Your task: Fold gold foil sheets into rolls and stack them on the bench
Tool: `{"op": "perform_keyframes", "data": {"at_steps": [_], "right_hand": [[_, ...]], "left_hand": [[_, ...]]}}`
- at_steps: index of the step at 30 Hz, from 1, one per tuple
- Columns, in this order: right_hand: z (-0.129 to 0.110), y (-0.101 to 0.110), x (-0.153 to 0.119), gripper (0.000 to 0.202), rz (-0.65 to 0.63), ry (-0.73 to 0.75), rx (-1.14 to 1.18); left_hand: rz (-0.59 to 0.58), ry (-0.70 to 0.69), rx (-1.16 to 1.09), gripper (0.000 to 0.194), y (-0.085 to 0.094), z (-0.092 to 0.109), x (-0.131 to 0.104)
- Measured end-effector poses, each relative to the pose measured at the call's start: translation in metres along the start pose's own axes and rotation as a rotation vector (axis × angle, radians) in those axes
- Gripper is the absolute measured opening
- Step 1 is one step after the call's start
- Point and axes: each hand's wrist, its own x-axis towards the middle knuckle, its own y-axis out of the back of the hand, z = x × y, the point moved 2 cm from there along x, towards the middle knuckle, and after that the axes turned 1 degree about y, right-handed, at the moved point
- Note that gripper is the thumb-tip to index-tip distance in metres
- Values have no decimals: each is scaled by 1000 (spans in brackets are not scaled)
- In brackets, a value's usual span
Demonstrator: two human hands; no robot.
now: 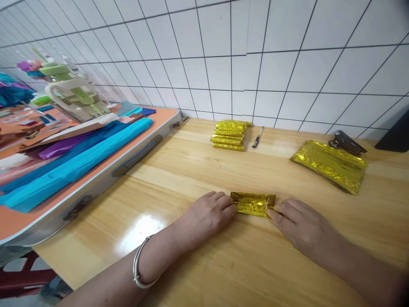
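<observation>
A small folded piece of gold foil paper (252, 204) lies on the wooden table between my hands, its ends folded inward. My left hand (212, 213), below a silver bangle, is closed on the foil's left end. At the right end my right hand (295, 219) pinches the foil near its corner. Farther back, several rolled gold foil pieces (229, 135) sit stacked near the wall. A stack of flat gold foil sheets (330, 166) rests at the right.
Beside the rolls is a pen-like tool (258, 137). A black clip (347, 143) and a dark object (394, 134) stand behind the sheets. On the left, an orange-topped table (169, 114) holds coloured paper (79, 164) and a pitcher (76, 96).
</observation>
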Motion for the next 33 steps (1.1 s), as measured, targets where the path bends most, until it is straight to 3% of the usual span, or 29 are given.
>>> {"op": "perform_keyframes", "data": {"at_steps": [6,19,33], "right_hand": [[1,1,2,20,27,-13,11],[1,2,16,14,109,-272,224],[6,0,14,17,35,-297,272]], "left_hand": [[59,47,-15,21,-8,-3,2],[216,218,-356,20,-19,-16,0],[228,219,-391,18,-19,-16,2]]}}
